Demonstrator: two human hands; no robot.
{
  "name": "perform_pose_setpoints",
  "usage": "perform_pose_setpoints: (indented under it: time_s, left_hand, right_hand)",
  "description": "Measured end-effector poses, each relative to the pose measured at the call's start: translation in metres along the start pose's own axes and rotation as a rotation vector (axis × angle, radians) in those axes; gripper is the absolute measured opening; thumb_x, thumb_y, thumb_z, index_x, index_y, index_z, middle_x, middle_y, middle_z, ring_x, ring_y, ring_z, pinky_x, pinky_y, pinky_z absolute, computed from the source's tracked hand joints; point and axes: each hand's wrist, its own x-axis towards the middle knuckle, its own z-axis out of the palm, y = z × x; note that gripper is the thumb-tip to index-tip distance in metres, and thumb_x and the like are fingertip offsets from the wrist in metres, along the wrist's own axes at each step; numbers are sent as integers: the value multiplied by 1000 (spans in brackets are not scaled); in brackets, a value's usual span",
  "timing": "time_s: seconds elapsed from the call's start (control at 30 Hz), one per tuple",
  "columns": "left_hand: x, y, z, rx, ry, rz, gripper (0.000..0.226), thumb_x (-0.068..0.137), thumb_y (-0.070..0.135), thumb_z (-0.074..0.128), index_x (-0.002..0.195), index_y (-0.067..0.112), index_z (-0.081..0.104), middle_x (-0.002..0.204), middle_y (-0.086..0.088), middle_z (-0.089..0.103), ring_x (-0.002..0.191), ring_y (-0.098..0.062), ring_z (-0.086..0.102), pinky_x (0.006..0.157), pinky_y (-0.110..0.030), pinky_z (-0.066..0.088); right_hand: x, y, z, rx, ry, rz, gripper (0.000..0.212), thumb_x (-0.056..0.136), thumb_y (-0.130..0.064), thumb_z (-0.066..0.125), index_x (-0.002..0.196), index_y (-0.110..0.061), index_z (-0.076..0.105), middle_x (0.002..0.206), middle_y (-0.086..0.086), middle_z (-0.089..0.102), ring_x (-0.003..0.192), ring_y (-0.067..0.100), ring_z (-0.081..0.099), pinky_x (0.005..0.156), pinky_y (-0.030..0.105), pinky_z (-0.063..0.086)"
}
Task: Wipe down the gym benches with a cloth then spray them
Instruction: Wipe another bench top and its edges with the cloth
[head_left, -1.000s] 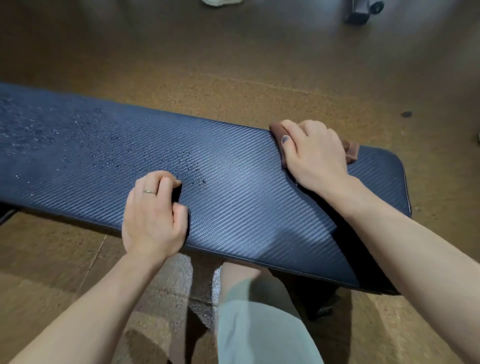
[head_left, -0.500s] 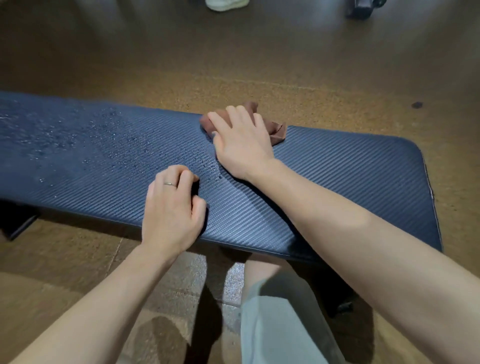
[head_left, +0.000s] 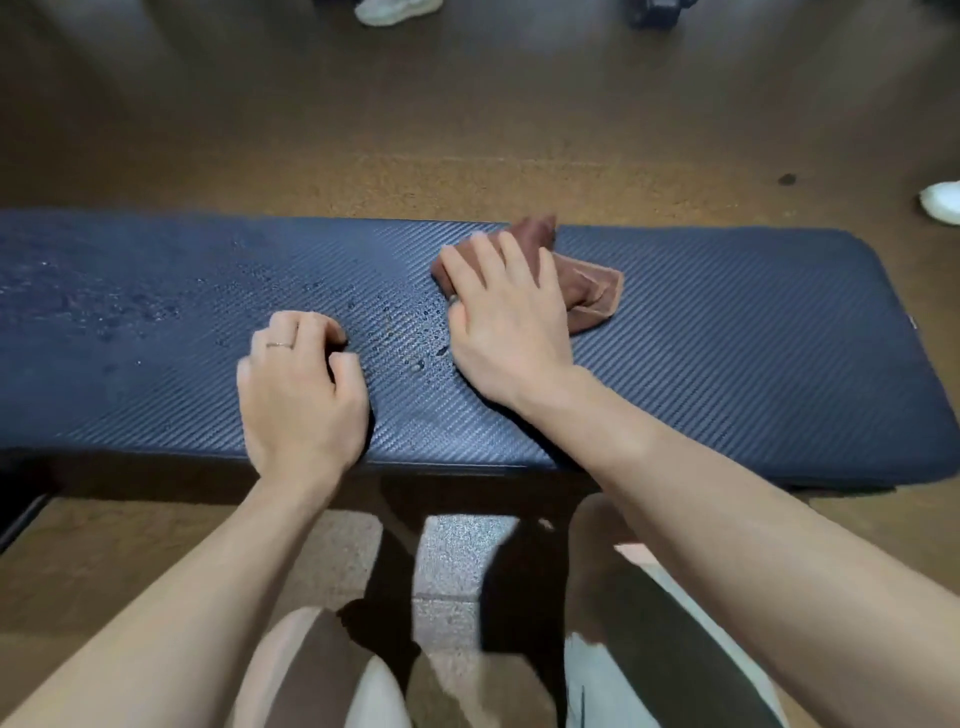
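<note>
A long dark blue padded gym bench (head_left: 727, 364) lies across the view, its top ribbed and dotted with water droplets (head_left: 405, 332) on the left and middle. My right hand (head_left: 506, 322) presses flat on a crumpled brown cloth (head_left: 589, 293) near the bench's middle, toward the far edge. My left hand (head_left: 298, 395), with a ring on one finger, rests on the near edge with its fingers curled and nothing in it. No spray bottle is in view.
Brown speckled floor (head_left: 467, 130) surrounds the bench. White shoes of other people show at the top (head_left: 395, 9) and at the right edge (head_left: 943, 200). A dark object (head_left: 654, 13) stands at the top right. My knees (head_left: 322, 670) are below the bench's near edge.
My right hand has slid the cloth along the bench from its right end toward the middle, into the wet patch. The left hand has stayed on the near edge.
</note>
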Motion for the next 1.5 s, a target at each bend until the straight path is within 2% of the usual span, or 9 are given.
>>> perform_pose_setpoints:
  time_s: [0.13,0.3,0.47,0.53,0.73,0.9,1.1,1.33,1.5]
  left_hand:
    - [-2,-2,-1,-1,-21,29,22,90,21,42,101,14,60,109,-9,60,100,-33,53,88,-48,39]
    - [-2,-3,-4,2,-46,44,23,93,22,41,104,14,59,112,-9,59,100,-30,52,88,-46,38]
    - [-4,-2,-3,0,-44,24,30,95,25,33,104,13,59,113,-9,58,102,-31,51,90,-47,38]
    - [-2,1,-1,3,-39,6,35,96,28,29,103,12,59,114,-10,58,103,-32,51,92,-48,37]
    - [-1,-4,-2,-98,-32,-37,34,97,27,30,100,14,61,114,-10,60,103,-32,53,94,-47,36]
    - [-1,-3,-4,-86,-49,-19,30,98,24,33,100,13,60,113,-10,58,102,-31,51,95,-47,36]
    - [-1,0,-3,-57,-54,-24,37,96,28,27,102,13,60,114,-9,58,104,-30,51,95,-46,36]
    - [2,-4,-2,-89,-47,-35,36,97,29,28,99,13,61,113,-10,61,103,-32,53,94,-46,36]
    - [0,-3,-5,-113,-62,-20,33,96,27,29,97,14,59,111,-8,58,100,-28,50,94,-43,35]
  right_hand:
    - [-37,-50,1,25,-44,-117,59,99,-35,40,158,-27,37,167,7,31,155,29,22,124,57,18]
    - [-111,-7,-16,24,-100,-183,59,100,-34,41,158,-30,37,168,2,30,157,24,22,127,50,18]
    - [-139,46,-29,-55,-85,21,58,102,-36,33,160,-33,34,169,-2,29,158,21,19,126,51,20]
    - [-137,18,-23,-51,-21,75,60,99,-36,35,159,-32,37,168,-3,32,157,22,21,126,52,18]
    - [-117,-77,4,62,31,-198,56,99,-33,45,155,-23,46,164,2,39,155,25,29,124,54,18]
    - [-145,5,-9,-94,-25,-330,54,104,-35,44,158,-26,40,168,6,32,156,29,25,126,53,20]
    - [-179,65,-20,-179,32,-128,56,106,-34,46,160,-26,34,166,7,34,154,33,29,123,58,23]
    - [-128,-47,22,-167,125,-570,56,101,-20,52,156,-32,44,164,4,40,151,32,37,123,55,24]
    - [-141,17,-6,-259,-9,-651,75,96,-8,56,162,-30,30,170,10,23,156,35,24,126,56,21]
